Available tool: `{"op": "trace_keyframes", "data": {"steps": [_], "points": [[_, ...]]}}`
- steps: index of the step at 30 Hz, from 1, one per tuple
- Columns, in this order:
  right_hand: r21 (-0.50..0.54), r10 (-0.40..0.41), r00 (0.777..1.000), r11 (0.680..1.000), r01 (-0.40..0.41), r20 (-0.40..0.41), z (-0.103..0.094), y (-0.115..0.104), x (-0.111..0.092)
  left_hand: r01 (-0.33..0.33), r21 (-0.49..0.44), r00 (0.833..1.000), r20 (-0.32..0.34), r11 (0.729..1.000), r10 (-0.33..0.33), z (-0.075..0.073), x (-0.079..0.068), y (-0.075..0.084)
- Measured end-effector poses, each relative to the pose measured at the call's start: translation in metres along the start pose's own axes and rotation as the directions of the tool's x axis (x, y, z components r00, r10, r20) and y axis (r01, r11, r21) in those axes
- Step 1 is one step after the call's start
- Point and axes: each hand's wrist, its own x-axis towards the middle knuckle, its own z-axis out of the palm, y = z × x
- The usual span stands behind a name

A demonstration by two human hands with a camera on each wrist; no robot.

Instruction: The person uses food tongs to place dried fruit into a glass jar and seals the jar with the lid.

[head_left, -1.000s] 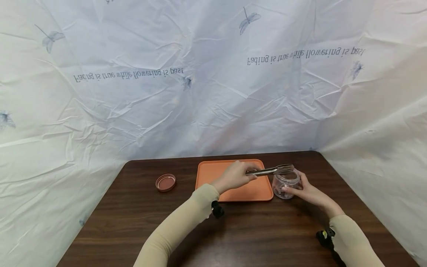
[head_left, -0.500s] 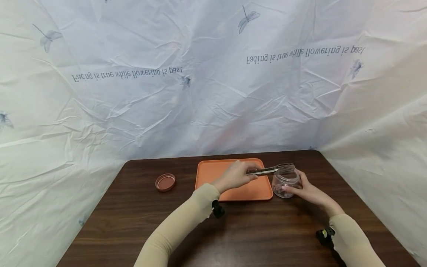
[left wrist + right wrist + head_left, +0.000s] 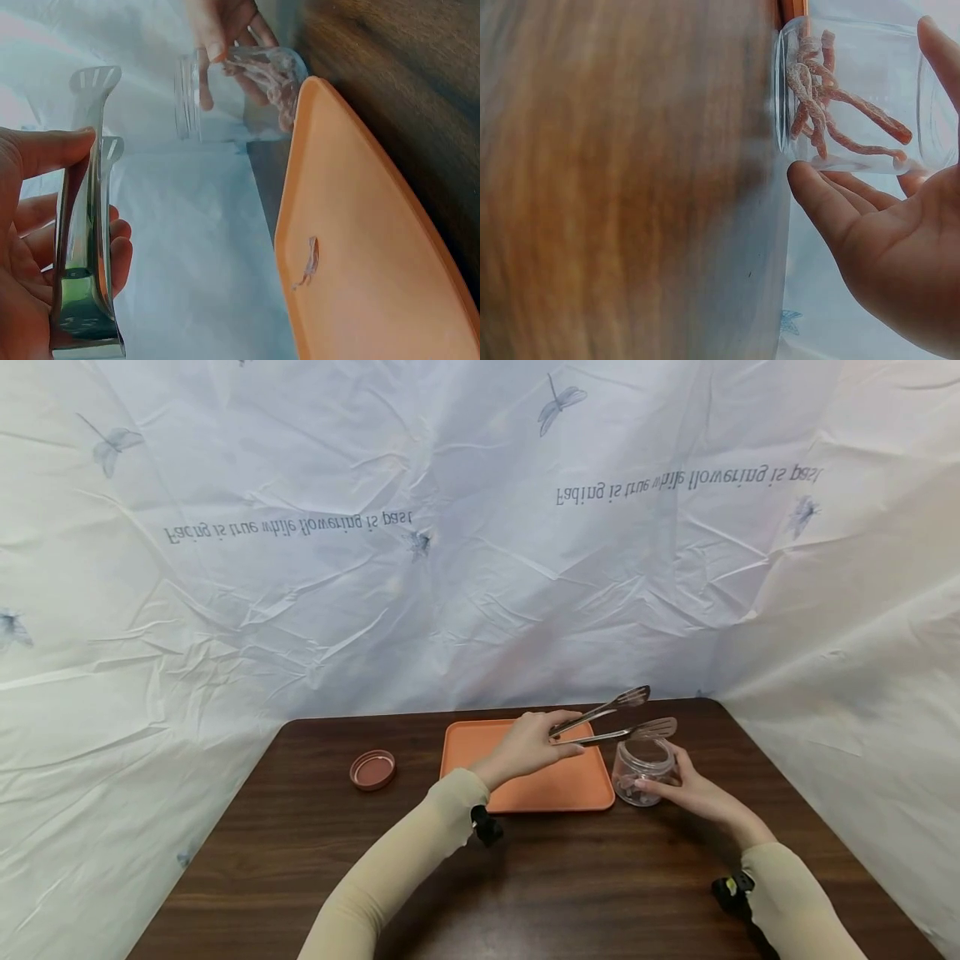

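My left hand [image 3: 521, 747] holds metal tongs [image 3: 626, 733] with slotted tips. The tong arms are spread wide, with nothing between them. In the head view the lower tip overlaps the mouth of a clear jar [image 3: 633, 768]. Against the jar's side, my right hand [image 3: 693, 792] grips it upright, thumb at the near side. Several reddish-brown, twisted dried strips [image 3: 870, 113] lie inside near its bottom, seen through the wall in the right wrist view. One small dried strip [image 3: 311, 259] rests on the orange tray [image 3: 360, 202], beneath the left hand.
A reddish-brown round lid [image 3: 372, 770] lies on the dark wooden table [image 3: 555, 885], left of the tray. White printed sheeting [image 3: 480, 610] hangs behind the table and along both sides. The tray's right edge stands right beside the jar.
The tong arms, close together before, have spread apart, and the upper tip has swung upward. The left hand has shifted slightly. Jar and right hand stay in place.
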Motion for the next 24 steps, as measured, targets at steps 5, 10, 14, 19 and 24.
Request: {"op": "trace_keyframes", "data": {"steps": [5, 10, 14, 19, 24], "points": [[0.005, 0.004, 1.000, 1.000, -0.004, 0.002, -0.001, 0.000, -0.001, 0.049, -0.012, 0.999, -0.023, 0.999, -0.049, -0.006, -0.003, -0.012], [0.015, -0.005, 1.000, 1.000, 0.005, -0.004, 0.000, 0.000, -0.001, 0.069, 0.027, 0.995, -0.070, 0.997, -0.067, -0.012, -0.008, -0.031], [0.022, -0.014, 1.000, 1.000, 0.015, -0.007, 0.001, -0.001, -0.002, 0.103, 0.017, 0.993, -0.061, 0.995, -0.102, -0.019, -0.013, -0.041], [0.013, -0.009, 1.000, 1.000, 0.009, -0.005, 0.000, -0.001, -0.002, 0.144, 0.031, 0.989, -0.049, 0.989, -0.143, -0.025, -0.018, -0.052], [0.012, -0.002, 1.000, 1.000, 0.002, 0.002, 0.000, 0.002, -0.001, 0.167, 0.058, 0.985, -0.041, 0.984, -0.165, -0.025, -0.021, -0.066]]}}
